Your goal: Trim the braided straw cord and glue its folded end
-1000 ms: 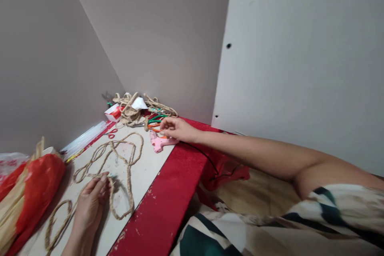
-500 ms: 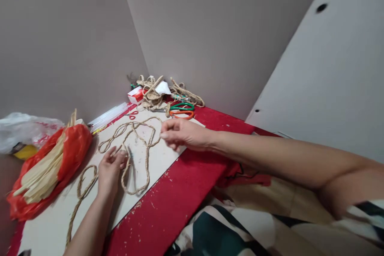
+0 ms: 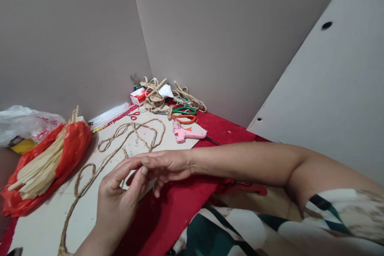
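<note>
My left hand [image 3: 120, 196] and my right hand [image 3: 165, 164] meet at the fingertips above the near edge of the white board [image 3: 39, 228]. The left thumb and fingers come together against the right thumb and fingers. Whatever may be pinched there is too small or hidden to name. A long braided straw cord [image 3: 112, 154] lies in loops on the board behind and to the left of my hands; part of it is hidden by them.
A pink glue gun [image 3: 189, 134], scissors with green and orange handles [image 3: 184, 118] and small red scissors [image 3: 134, 115] lie farther back. Coiled cords [image 3: 154, 98] sit in the corner. Left is a red bag [image 3: 76, 140] with pale husks [image 3: 45, 168]; clear sticks [image 3: 111, 115] lie behind.
My right hand has moved down and left, uncovering the pink glue gun. My left hand has come nearer and right to meet it. The near loop of cord is now mostly covered.
</note>
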Demonstrator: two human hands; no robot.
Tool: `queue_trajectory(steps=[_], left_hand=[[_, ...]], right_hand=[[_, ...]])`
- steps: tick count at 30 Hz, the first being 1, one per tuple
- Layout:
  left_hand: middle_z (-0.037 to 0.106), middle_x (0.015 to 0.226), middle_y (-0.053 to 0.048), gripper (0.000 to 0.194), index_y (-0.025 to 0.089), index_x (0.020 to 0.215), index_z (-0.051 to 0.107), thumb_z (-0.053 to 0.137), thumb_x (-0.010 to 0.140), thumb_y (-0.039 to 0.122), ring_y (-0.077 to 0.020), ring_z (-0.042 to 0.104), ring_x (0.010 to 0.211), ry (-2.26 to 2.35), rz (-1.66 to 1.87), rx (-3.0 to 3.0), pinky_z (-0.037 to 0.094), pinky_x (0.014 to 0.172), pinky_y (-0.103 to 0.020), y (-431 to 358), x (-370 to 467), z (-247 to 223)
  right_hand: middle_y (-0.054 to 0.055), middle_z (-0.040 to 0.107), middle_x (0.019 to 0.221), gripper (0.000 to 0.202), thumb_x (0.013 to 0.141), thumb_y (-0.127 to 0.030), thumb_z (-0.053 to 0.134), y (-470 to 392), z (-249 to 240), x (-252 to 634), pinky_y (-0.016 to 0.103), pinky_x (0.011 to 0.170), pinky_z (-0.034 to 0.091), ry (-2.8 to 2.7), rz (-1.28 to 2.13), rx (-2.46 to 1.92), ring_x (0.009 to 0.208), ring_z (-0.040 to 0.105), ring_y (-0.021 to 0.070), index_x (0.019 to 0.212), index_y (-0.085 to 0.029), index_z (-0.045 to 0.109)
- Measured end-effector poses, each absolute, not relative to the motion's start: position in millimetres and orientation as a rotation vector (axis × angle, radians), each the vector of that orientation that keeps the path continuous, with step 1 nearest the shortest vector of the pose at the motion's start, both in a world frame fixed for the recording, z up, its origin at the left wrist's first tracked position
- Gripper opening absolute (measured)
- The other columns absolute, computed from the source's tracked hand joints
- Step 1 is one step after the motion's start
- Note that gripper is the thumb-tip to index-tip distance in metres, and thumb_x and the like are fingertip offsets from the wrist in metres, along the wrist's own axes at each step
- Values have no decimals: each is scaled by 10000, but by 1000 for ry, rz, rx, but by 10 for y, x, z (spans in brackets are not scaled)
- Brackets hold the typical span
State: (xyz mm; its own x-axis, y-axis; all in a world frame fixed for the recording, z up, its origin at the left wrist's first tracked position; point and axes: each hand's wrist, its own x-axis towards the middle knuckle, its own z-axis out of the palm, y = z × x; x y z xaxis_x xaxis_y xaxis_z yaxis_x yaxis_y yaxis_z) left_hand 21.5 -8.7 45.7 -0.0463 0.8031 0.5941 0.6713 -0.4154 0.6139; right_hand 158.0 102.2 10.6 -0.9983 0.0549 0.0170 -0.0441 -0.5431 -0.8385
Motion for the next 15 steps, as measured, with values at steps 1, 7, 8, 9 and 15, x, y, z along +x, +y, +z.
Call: queue_trajectory(steps=[1, 7, 8, 9, 15], left_hand=[[767, 857, 7, 118, 242, 871, 736, 673, 807, 164, -155, 704, 758, 1633, 1475, 2102, 534, 714, -235, -84, 203, 459], [757, 794, 12, 143, 227, 910, 693, 672, 804, 134, -135, 690, 659, 1652, 1438, 2399, 514, 635, -218, -104, 140, 437], [745, 762, 17, 149, 224, 915, 681, 668, 804, 126, -129, 675, 622, 1642, 1433, 2441, 506, 609, -214, -113, 143, 435], [733, 733, 23, 152, 221, 917, 671, 665, 802, 122, -122, 658, 583, 1634, 1431, 2469, 497, 585, -213, -120, 148, 433], [697, 687, 28, 46, 233, 822, 687, 643, 833, 243, -134, 624, 580, 1851, 1399, 2099, 480, 592, -234, -56, 76, 440]], right_hand=[[37, 574, 993, 644, 691, -604, 720, 1021, 114, 1581, 251, 624, 545, -1492, 2715, -24, 855, 614, 155, 1200, -244, 560], [39, 542, 1075, 668, 726, -568, 713, 1042, 115, 1610, 231, 636, 536, -1562, 2697, -34, 886, 608, 146, 1298, -298, 497], [41, 539, 1089, 670, 729, -572, 708, 1042, 104, 1608, 229, 636, 537, -1572, 2696, -36, 885, 608, 143, 1303, -305, 488], [44, 536, 1104, 676, 730, -580, 703, 1037, 94, 1606, 228, 634, 537, -1583, 2694, -37, 884, 607, 141, 1308, -311, 478], [75, 531, 1130, 836, 691, -571, 736, 955, 202, 1699, 220, 618, 523, -1787, 2519, -39, 863, 593, 133, 1385, -264, 386]])
